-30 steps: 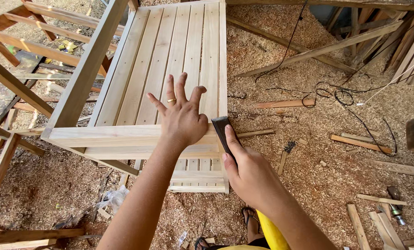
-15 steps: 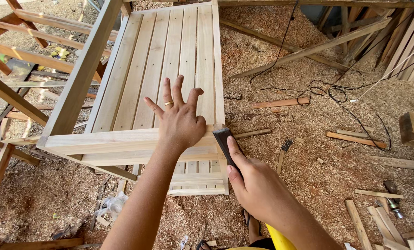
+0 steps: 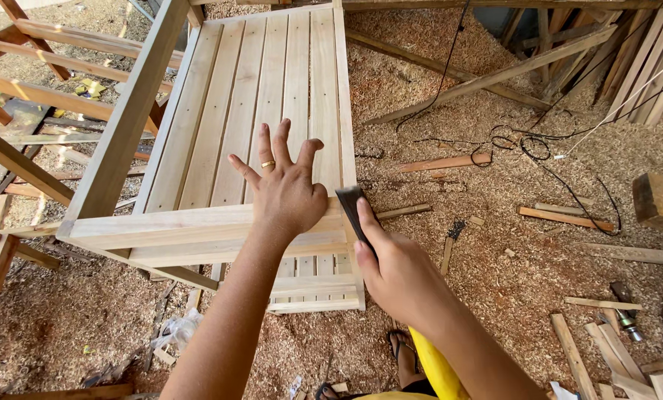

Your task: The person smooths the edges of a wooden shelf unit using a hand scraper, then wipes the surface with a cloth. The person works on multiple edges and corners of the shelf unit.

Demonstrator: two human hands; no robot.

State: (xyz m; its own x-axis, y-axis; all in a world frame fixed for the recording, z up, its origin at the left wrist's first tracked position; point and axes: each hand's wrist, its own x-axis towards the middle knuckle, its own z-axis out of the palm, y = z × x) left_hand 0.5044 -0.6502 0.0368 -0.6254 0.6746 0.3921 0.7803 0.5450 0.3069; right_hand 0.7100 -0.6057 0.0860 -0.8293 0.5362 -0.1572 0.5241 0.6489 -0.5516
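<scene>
While I look down from the head camera, my left hand (image 3: 287,194) lies flat on the top rail of a pale wooden frame (image 3: 198,226), palm down. Its fingers (image 3: 281,148) are spread wide apart and stretch out over the slats (image 3: 272,81) beyond the rail, with the thumb angled off toward the right edge. A gold ring (image 3: 268,164) sits on one finger.

My right hand (image 3: 398,270) is just beside the left, at the frame's right corner. Its fingers are curled closed around a dark, flat sanding block (image 3: 350,207), with the thumb laid along the block's upper face. The block's far end touches the corner of the rail, right next to the left thumb; how the fingers underneath grip it I cannot tell.

Sawdust (image 3: 450,96) covers the ground all around. Loose wood offcuts (image 3: 565,216) lie to the right, and a black cable (image 3: 539,148) snakes across the shavings. More timber frames (image 3: 28,96) stand at the left. A sandalled foot (image 3: 404,348) shows near the bottom edge.
</scene>
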